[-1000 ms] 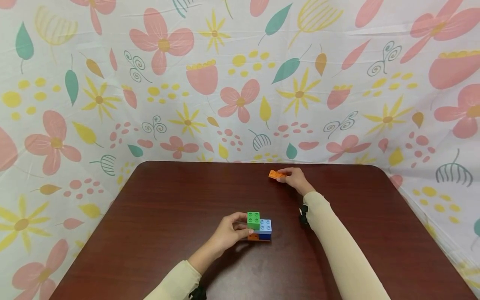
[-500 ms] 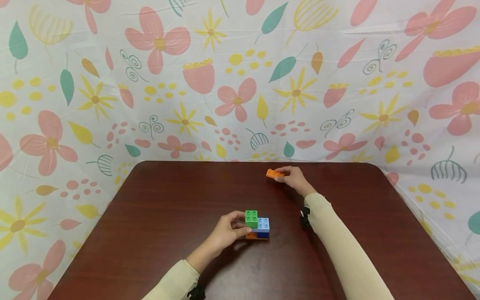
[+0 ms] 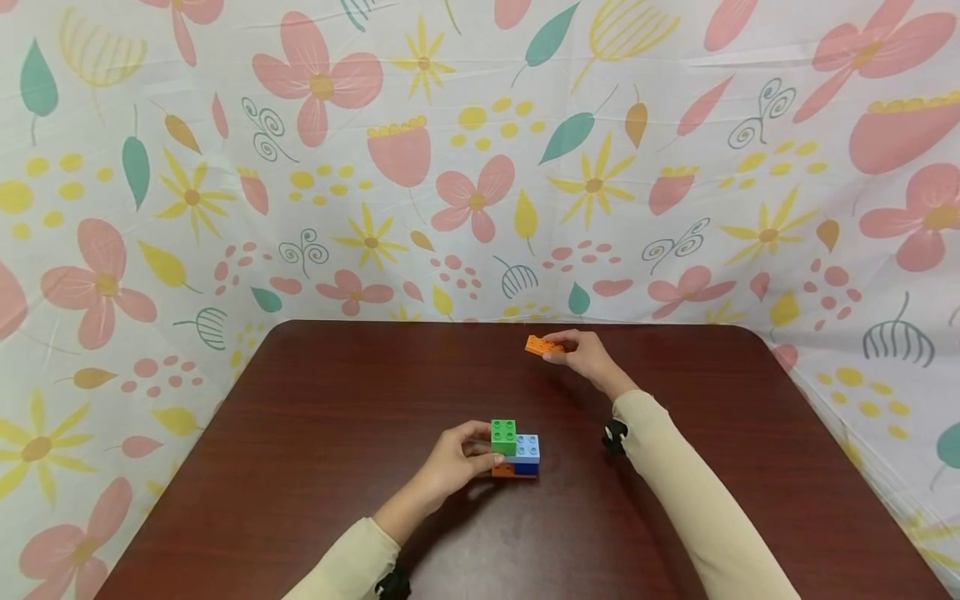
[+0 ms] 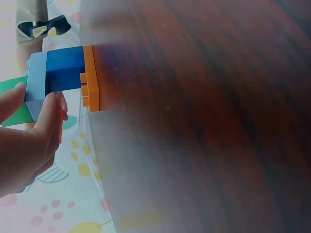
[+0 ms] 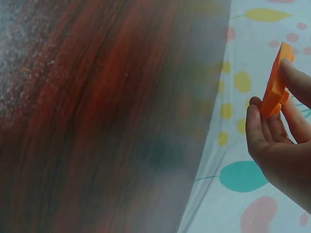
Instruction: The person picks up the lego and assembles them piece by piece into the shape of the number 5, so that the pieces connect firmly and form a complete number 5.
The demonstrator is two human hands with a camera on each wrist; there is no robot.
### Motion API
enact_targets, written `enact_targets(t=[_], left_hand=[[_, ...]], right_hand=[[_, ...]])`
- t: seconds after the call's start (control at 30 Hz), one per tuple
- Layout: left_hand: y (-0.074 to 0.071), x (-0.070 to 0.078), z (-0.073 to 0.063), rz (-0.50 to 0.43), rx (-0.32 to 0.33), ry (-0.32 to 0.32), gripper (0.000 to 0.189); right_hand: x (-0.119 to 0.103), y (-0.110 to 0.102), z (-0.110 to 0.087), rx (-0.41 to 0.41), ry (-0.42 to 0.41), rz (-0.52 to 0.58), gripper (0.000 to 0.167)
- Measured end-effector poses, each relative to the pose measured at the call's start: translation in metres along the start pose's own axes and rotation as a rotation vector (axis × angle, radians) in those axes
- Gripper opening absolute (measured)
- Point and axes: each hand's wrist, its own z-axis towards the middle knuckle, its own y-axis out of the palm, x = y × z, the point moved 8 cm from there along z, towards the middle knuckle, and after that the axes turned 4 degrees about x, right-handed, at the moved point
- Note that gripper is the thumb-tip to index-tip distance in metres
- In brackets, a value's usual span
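My left hand (image 3: 450, 465) grips a small stack of toy building bricks standing on the table. On top is a green brick (image 3: 503, 435), over one end of a light blue brick (image 3: 528, 447). Under that sits a dark blue brick (image 4: 65, 68) on a thin orange plate (image 4: 91, 73), whose exposed studs show in the left wrist view. Farther back, my right hand (image 3: 588, 360) pinches a flat orange brick (image 3: 536, 344) between thumb and fingers. In the right wrist view this orange brick (image 5: 276, 82) is held tilted, apart from the stack, its studs facing the palm.
The dark brown wooden table (image 3: 337, 383) spreads around both hands. Its far edge lies just behind the right hand. A white cloth (image 3: 480, 275) printed with flowers and leaves hangs behind and beside the table.
My right hand has shifted slightly to the left with the flat orange brick. The left hand and the stack stay in place, apart from a small shift of the whole head view.
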Motion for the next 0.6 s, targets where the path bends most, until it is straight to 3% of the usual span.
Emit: enact_targets(t=[0.6], left_hand=[[0.001,0.002,-0.003,-0.019,-0.004,-0.015,0.039]], right_hand=[[-0.024,-0.001,-0.024,-0.051,-0.133,0.023,0.041]])
